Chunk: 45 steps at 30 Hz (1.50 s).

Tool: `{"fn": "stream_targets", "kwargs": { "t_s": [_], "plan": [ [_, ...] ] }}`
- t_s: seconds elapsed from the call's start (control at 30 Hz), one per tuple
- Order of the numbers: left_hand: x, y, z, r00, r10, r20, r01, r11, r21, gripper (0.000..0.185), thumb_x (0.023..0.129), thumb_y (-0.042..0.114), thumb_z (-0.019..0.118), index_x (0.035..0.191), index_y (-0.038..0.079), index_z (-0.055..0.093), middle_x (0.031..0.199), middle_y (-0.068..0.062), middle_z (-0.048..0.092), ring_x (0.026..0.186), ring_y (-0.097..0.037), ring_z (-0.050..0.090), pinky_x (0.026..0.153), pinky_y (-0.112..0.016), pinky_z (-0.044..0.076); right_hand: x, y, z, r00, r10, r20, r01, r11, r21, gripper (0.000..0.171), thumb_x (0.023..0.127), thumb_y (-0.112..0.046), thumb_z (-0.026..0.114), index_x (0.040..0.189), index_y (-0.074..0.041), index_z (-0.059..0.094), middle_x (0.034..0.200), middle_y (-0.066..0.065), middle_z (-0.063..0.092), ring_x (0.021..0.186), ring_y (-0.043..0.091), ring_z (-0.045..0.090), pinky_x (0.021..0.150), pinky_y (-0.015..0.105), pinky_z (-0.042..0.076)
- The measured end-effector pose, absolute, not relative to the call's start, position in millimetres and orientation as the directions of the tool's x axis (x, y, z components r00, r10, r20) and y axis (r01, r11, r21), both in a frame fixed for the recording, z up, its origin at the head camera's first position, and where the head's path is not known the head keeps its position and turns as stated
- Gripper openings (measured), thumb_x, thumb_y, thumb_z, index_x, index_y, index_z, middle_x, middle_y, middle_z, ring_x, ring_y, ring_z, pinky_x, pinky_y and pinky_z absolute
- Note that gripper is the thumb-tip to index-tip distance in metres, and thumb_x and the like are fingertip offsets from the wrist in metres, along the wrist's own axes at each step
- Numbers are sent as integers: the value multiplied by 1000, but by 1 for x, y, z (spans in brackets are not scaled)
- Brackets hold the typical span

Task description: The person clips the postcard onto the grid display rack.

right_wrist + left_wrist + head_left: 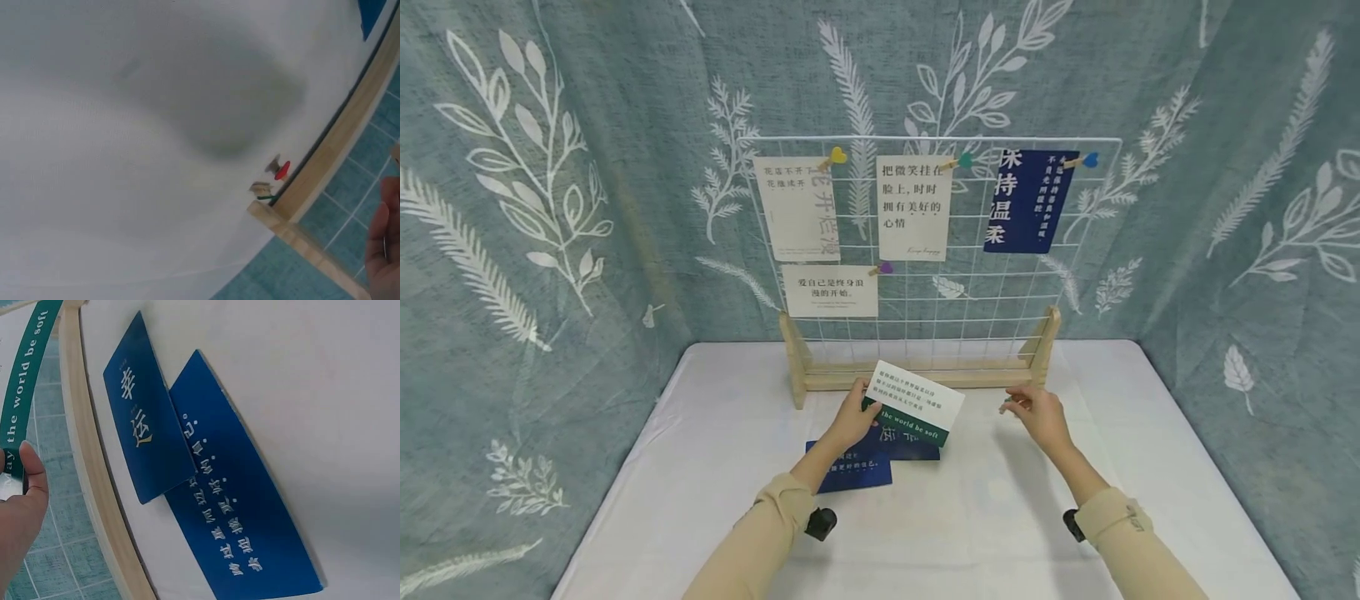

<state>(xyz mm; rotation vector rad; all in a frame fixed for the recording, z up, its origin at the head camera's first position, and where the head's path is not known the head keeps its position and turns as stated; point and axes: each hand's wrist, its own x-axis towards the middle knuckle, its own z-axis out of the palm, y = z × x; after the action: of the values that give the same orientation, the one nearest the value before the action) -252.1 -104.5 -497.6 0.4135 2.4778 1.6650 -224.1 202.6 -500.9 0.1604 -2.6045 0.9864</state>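
My left hand (850, 419) pinches a white-and-green card (917, 400) by its left edge, tilted in front of the grid rack. In the left wrist view the thumb lies over the card's green band (22, 387). Below it on the table are two dark blue cards, one (147, 419) overlapping the other (240, 494). At the rack's right foot, my right hand (1041, 417) pinches a small wooden clip (395, 153), mostly hidden by the fingers.
The white wire grid (970, 292) stands in a wooden base (917, 379). Clips fix three upright cards and a lower horizontal card (830, 292) to it. A red-topped clip (282, 170) and a green one (262, 192) lie by the base's right end.
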Motion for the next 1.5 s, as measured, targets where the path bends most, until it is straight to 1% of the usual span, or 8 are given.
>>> {"fn": "stream_targets", "kwargs": {
  "t_s": [0.27, 0.4, 0.57, 0.7, 0.83, 1.13, 1.33, 1.5],
  "plan": [
    [-259, -97, -488, -955, 292, 47, 156, 363, 919, 30, 96, -2, 44, 126, -5, 36, 116, -27, 55, 86, -31, 60, 78, -49, 53, -227, 199, -497, -931, 44, 362, -213, 739, -639, 19, 80, 1, 69, 97, 10, 68, 82, 22, 71, 57, 25, 65, 49, 18, 46],
    [-264, -92, -483, -960, 278, 41, 142, 355, 924, 29, 97, -1, 43, 125, -3, 37, 116, -26, 55, 87, -30, 60, 78, -47, 53, -229, 199, -494, -916, 55, 398, -235, 729, -643, 18, 80, 1, 69, 95, 10, 67, 81, 23, 70, 54, 23, 63, 49, 17, 45],
    [-270, -87, -477, -969, 244, 40, 127, 352, 928, 28, 97, 0, 46, 123, -2, 40, 110, -24, 58, 83, -30, 59, 72, -40, 54, -231, 198, -487, -902, 48, 430, -265, 725, -636, 17, 81, 1, 68, 94, 11, 66, 82, 23, 69, 66, 31, 66, 54, 23, 53],
    [-272, -84, -472, -967, 250, 49, 142, 370, 918, 27, 96, -1, 46, 122, -6, 40, 105, -25, 57, 83, -39, 60, 67, -34, 52, -232, 197, -481, -903, 42, 427, -269, 719, -640, 17, 82, 2, 67, 96, 11, 66, 86, 24, 69, 75, 35, 67, 64, 35, 56],
    [-275, -79, -466, -970, 238, 47, 136, 376, 916, 27, 95, -1, 48, 121, -6, 41, 104, -25, 57, 85, -41, 60, 68, -35, 54, -235, 197, -476, -900, 40, 434, -279, 712, -644, 16, 83, 4, 65, 97, 12, 65, 89, 26, 69, 80, 37, 67, 72, 42, 56],
    [-292, -74, -455, -963, 263, 63, 158, 356, 921, 27, 92, -5, 52, 117, -7, 42, 105, -27, 58, 85, -34, 63, 68, -38, 58, -237, 196, -469, -880, 57, 471, -308, 687, -658, 20, 82, 6, 65, 101, 13, 64, 90, 28, 68, 80, 39, 67, 71, 41, 57],
    [-320, -72, -467, -943, 304, 136, 229, 296, 928, 29, 92, 5, 58, 117, 0, 46, 100, -16, 62, 79, -24, 63, 63, -32, 57, -239, 194, -465, -855, 88, 511, -325, 676, -661, 18, 82, 6, 66, 98, 13, 65, 92, 28, 69, 80, 39, 68, 71, 42, 56],
    [-309, -65, -441, -960, 262, 97, 186, 338, 923, 30, 93, -2, 53, 120, -7, 43, 106, -25, 57, 87, -33, 61, 72, -38, 57, -241, 190, -464, -827, 85, 556, -357, 684, -636, 16, 83, 4, 66, 97, 11, 65, 91, 26, 69, 78, 36, 68, 68, 37, 57]
  ]
}}
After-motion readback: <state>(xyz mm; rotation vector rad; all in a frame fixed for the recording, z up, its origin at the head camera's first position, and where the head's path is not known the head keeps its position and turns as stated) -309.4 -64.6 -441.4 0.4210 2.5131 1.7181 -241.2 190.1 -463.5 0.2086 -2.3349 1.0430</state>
